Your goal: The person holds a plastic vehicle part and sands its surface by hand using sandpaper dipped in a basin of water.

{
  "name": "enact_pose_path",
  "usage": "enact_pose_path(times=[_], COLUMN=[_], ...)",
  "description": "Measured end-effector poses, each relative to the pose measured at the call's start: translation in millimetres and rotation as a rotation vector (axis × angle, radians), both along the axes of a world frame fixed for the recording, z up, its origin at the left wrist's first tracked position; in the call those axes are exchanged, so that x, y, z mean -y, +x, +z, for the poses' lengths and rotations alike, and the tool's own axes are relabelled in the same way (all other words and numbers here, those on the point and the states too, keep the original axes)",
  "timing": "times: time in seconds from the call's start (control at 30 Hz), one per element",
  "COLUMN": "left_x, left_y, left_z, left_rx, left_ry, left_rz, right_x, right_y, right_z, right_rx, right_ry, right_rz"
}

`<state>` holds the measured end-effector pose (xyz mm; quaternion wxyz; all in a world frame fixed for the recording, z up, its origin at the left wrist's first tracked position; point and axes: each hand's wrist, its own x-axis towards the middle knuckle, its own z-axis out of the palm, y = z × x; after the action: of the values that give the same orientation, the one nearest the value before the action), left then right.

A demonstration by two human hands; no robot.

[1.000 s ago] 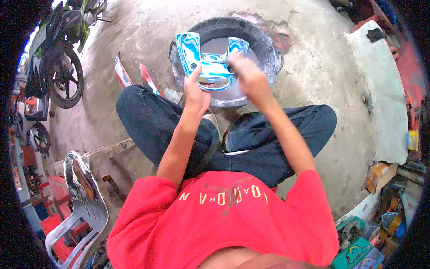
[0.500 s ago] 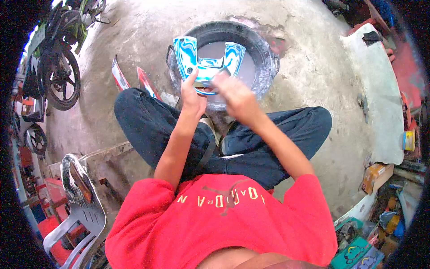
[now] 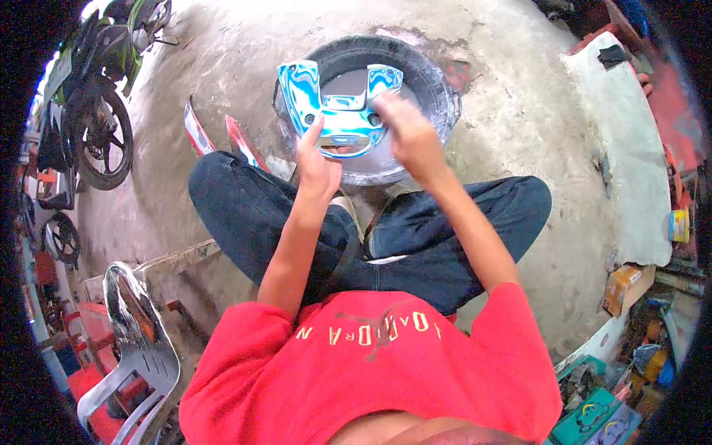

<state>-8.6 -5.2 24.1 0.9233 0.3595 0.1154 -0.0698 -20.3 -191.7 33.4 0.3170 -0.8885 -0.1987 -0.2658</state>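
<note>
A U-shaped panel with a blue and white swirl pattern (image 3: 343,122) is held over a round black basin (image 3: 437,81) of cloudy water. My left hand (image 3: 319,165) grips the panel's lower left part, thumb on top and fingers underneath. On the panel's right arm lies my right hand (image 3: 409,137), its fingers blurred by motion; whether they hold anything cannot be made out.
Two red and white curved pieces (image 3: 243,142) lie on the floor left of the basin. A motorcycle (image 3: 104,133) stands at the upper left, a grey plastic chair (image 3: 144,348) at the lower left. A cardboard box (image 3: 627,289) is at the right.
My right hand swept down and left across the panel, then back up to its right arm. The panel shifted slightly left, with my left hand still gripping it.
</note>
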Motion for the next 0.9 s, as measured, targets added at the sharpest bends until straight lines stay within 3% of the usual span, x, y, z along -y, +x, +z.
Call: enact_pose_path(times=[0.1, 0.17, 0.23, 0.33, 0.57, 0.67, 0.83, 0.9], left_x=[-1, -5, -1, -1, -1, -1, -5, -3], left_y=[1, 8, 10, 1, 9, 0, 14, 12], left_z=[-6, -19, -13, -3, -15, -4, -30, -28], left_rx=[0.014, 0.002, 0.040, 0.044, 0.004, -0.005, 0.065, 0.057], left_ry=[0.031, 0.051, -0.046, 0.005, -0.075, 0.005, -0.032, -0.046], left_rz=[-0.006, -0.022, 0.016, 0.007, -0.003, 0.008, 0.013, 0.015], right_x=[2, -19, -16, 10, -19, 8, -27, -15], right_y=[1, -21, -19, 22, -18, 22, -31, -10], right_z=[-7, -10, -7, -12, -5, -16, -10, -16], right_rx=[0.074, 0.155, 0.121, 0.056, 0.111, 0.050, 0.079, 0.101], right_ry=[-0.036, -0.125, -0.155, -0.019, -0.132, -0.002, -0.155, -0.111], right_rz=[-0.003, 0.140, 0.174, -0.113, 0.141, -0.092, 0.176, 0.099])
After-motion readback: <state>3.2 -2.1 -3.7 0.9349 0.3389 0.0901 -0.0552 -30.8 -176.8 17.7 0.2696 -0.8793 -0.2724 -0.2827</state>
